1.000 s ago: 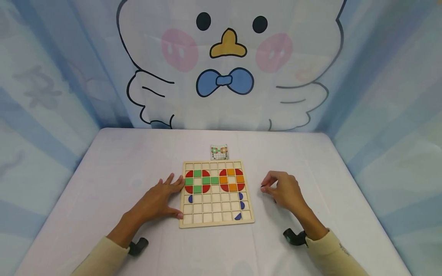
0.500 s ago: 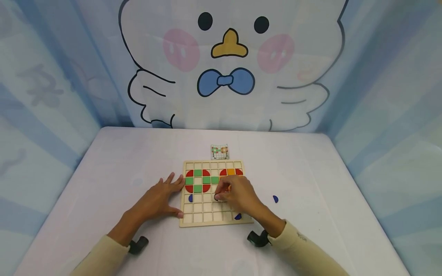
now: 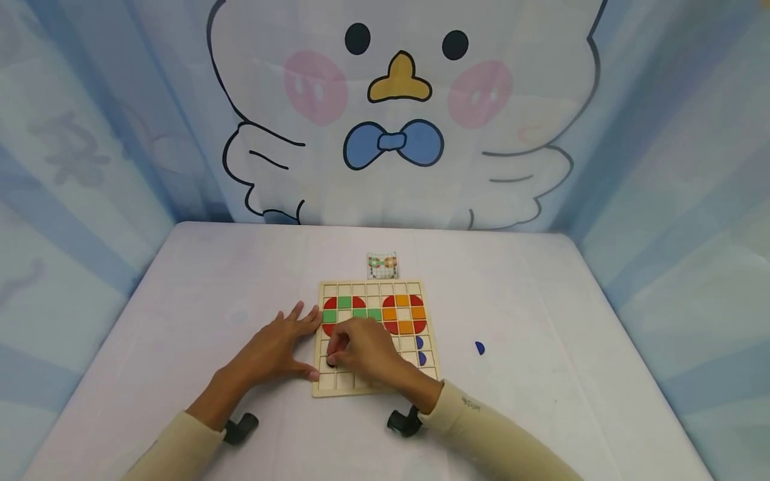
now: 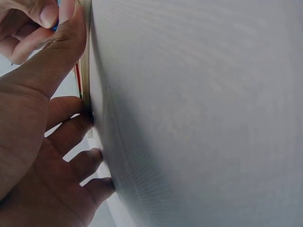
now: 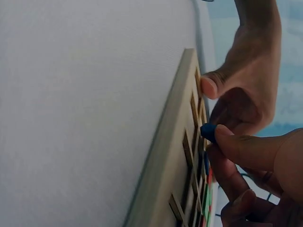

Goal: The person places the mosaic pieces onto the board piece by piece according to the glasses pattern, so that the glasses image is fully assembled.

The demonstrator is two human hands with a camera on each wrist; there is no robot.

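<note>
My left hand lies at the left edge of a wooden grid board, fingers spread, with thumb and fingertips touching its rim. Over the board's left side, my right hand pinches a small blue piece between thumb and fingers, just above the grid cells in the right wrist view. Red, green and orange tiles fill two ring shapes in the upper rows. Blue half-round pieces sit in right-hand cells. My right hand and forearm hide several lower cells.
One loose blue half-round piece lies on the white table right of the board. A small pattern card lies behind the board. Black wrist cameras stick out below both wrists. A printed curtain stands behind the table.
My right hand has moved left from beside the board, across it, to its left side, carrying the blue piece. A loose blue piece it was covering is now visible. My left hand stays put.
</note>
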